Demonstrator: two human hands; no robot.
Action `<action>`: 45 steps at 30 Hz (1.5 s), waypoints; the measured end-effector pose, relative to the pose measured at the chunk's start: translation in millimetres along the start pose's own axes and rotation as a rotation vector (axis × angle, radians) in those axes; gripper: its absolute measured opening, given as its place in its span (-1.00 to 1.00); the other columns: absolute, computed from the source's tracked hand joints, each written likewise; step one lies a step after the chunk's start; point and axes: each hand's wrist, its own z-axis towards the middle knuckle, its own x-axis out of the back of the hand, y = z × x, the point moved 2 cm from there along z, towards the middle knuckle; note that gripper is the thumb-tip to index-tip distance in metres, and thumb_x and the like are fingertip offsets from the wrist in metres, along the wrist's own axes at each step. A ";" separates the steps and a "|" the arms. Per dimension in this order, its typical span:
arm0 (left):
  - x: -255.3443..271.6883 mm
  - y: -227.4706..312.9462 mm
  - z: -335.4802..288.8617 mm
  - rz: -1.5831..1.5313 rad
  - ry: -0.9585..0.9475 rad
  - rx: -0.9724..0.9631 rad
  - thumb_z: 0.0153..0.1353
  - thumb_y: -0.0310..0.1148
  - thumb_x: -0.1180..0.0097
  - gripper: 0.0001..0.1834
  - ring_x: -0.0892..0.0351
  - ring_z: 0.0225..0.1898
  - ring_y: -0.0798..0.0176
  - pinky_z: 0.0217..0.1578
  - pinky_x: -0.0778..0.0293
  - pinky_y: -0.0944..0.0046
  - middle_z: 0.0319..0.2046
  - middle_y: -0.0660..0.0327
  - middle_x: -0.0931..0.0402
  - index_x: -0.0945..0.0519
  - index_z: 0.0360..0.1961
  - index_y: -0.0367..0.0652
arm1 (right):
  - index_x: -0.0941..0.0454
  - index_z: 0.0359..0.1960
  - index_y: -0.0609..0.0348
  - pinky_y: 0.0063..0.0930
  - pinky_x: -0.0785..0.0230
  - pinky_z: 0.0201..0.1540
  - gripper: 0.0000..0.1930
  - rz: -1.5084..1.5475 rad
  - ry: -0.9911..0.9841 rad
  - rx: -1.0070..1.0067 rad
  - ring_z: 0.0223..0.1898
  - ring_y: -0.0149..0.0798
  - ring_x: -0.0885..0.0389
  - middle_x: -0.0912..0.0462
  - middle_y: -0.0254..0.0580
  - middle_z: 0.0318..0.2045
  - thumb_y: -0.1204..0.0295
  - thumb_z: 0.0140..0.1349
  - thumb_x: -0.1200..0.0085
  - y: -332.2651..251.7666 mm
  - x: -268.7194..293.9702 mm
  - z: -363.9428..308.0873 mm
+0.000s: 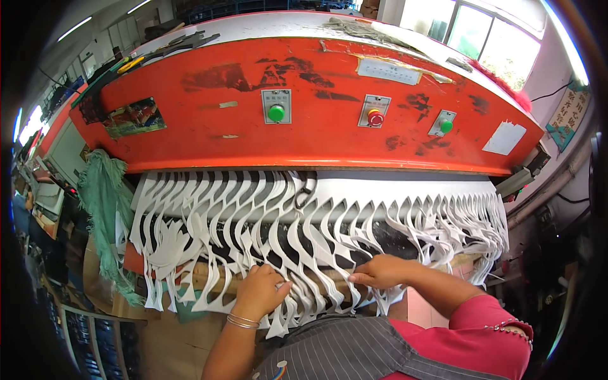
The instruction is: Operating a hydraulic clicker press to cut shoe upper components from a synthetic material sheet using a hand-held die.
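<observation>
A white sheet [405,185] comes out under the red machine, cut through with rows of long curved gaps. Its front part hangs toward me as a web of wavy white strips [297,244]. Low at the centre, my left hand [259,292], with bracelets at its wrist, has its fingers curled over strips at the near edge. To the right, my right hand [382,272] is closed with the thumb pointing left, at another strip of the web. Its fingertips are partly hidden. Left of both hands lies a bunch of white leaf-shaped pieces [170,244] on the web.
Across the far side stands the red machine front [329,139], with a green button [276,113], a red knob [375,118] and another green button [446,126]. Green cloth [104,202] hangs at left. Scissors [131,64] lie on the machine top. A metal rack [95,342] stands lower left.
</observation>
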 end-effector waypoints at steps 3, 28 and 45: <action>10.7 -7.6 29.3 0.096 0.157 -0.097 -0.01 -0.18 -0.27 -0.76 -0.47 -0.23 0.07 -0.27 -0.46 0.08 -0.36 0.21 -0.49 -0.64 -0.55 -0.13 | -0.66 -0.29 0.05 -0.07 -0.44 -0.17 -0.38 -0.168 0.212 0.061 -0.30 0.07 -0.63 -0.66 0.00 -0.40 -0.29 0.15 0.08 -21.3 42.4 26.5; -67.4 -13.7 57.7 -0.206 0.042 -0.208 0.15 0.19 -0.09 -0.04 -0.05 0.37 -0.11 0.32 0.01 -0.06 0.30 -0.15 -0.12 -0.11 0.33 -0.35 | -0.49 -0.07 0.29 -0.39 -0.45 -0.15 -0.43 0.267 0.576 0.306 -0.25 -0.24 -0.63 -0.64 -0.05 -0.29 0.25 -0.09 -0.41 -49.1 55.4 54.6; 8.0 43.4 -83.8 -0.931 -0.086 -0.233 -0.04 -0.31 -0.46 -0.52 -0.57 -0.12 0.31 -0.07 -0.46 0.31 -0.19 0.12 -0.61 -0.57 -0.14 -0.35 | -0.40 0.00 0.22 -0.35 -0.49 -0.39 -0.65 0.476 0.216 0.851 -0.41 -0.10 -0.65 -0.59 0.03 -0.33 0.38 0.20 -0.10 -104.2 -57.0 6.5</action>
